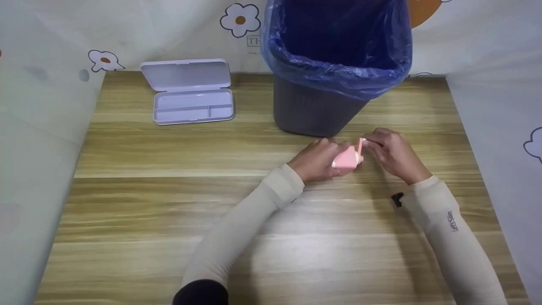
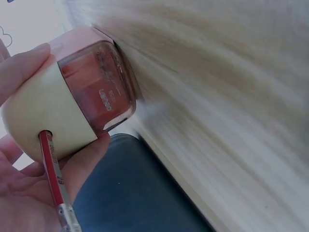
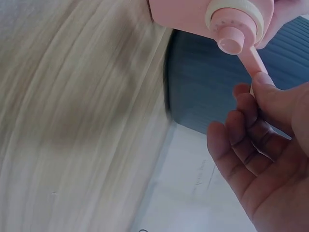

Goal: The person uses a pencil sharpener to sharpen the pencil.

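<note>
A pink and cream crank pencil sharpener (image 1: 345,161) is held by my left hand (image 1: 316,162) just in front of the bin. In the left wrist view, the sharpener's clear shavings drawer shows dark bits inside. A red and silver pencil (image 2: 55,179) sticks into the hole in its cream face, its far end out of frame. My right hand (image 1: 393,153) pinches the end of the pink crank handle (image 3: 252,62) between thumb and index finger. The other right fingers curl loosely below the crank.
A dark bin (image 1: 311,110) lined with a blue bag (image 1: 360,82) stands at the back of the wooden table (image 1: 169,203). To its left lies a lilac pencil case (image 1: 182,101), lid raised, with divided compartments. Flower-patterned cloth (image 1: 178,25) borders the table behind and at the sides.
</note>
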`<state>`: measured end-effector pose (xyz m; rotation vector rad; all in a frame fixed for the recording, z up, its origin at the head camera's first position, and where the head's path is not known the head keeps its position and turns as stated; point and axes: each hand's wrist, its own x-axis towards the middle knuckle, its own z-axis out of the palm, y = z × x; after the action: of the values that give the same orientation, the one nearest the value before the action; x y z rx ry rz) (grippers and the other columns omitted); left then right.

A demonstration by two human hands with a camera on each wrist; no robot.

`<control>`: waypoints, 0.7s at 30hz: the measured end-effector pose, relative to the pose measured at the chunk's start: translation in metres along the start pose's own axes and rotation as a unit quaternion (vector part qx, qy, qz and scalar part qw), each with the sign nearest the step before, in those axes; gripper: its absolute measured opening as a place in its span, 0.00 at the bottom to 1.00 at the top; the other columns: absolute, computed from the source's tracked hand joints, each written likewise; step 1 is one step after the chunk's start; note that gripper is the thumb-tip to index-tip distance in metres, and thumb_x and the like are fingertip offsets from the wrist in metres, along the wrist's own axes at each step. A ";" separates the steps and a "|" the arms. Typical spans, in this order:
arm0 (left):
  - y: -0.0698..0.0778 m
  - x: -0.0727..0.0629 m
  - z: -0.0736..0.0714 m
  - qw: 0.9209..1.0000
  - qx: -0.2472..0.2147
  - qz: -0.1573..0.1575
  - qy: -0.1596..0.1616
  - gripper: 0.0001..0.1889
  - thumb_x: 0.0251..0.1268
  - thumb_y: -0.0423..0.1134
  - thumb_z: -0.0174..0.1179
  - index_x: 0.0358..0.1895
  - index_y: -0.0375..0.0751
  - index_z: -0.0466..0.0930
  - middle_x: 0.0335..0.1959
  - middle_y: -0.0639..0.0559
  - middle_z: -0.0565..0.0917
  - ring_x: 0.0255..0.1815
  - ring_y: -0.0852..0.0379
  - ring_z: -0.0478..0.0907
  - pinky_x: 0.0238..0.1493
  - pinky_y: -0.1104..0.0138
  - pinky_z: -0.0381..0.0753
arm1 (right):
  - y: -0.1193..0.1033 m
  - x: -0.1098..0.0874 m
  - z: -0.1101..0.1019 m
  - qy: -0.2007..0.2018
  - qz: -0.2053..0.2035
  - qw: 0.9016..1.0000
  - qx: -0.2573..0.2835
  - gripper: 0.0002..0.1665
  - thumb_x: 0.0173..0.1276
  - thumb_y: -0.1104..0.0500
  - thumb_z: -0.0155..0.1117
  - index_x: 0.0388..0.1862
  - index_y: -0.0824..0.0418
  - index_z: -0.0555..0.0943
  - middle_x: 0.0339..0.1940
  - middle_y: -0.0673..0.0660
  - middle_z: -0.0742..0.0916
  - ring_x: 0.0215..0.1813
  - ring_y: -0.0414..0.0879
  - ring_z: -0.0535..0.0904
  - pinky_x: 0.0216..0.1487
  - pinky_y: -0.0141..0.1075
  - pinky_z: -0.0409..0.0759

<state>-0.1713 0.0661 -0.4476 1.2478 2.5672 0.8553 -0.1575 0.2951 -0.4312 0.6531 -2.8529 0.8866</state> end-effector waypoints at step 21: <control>0.003 0.000 0.001 1.000 0.021 0.005 0.010 0.31 0.61 0.44 0.69 0.66 0.39 0.73 0.42 0.46 0.85 0.41 0.51 0.79 0.43 0.61 0.77 | 0.019 -0.001 0.033 -0.017 0.032 0.999 -0.020 0.09 0.69 0.71 0.62 0.42 0.66 0.88 0.26 0.57 0.83 0.29 0.47 0.74 0.34 0.42 0.73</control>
<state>-0.1695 0.0681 -0.4465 1.2716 2.6101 0.8237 -0.1626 0.2912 -0.4683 0.5814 -2.9281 0.8313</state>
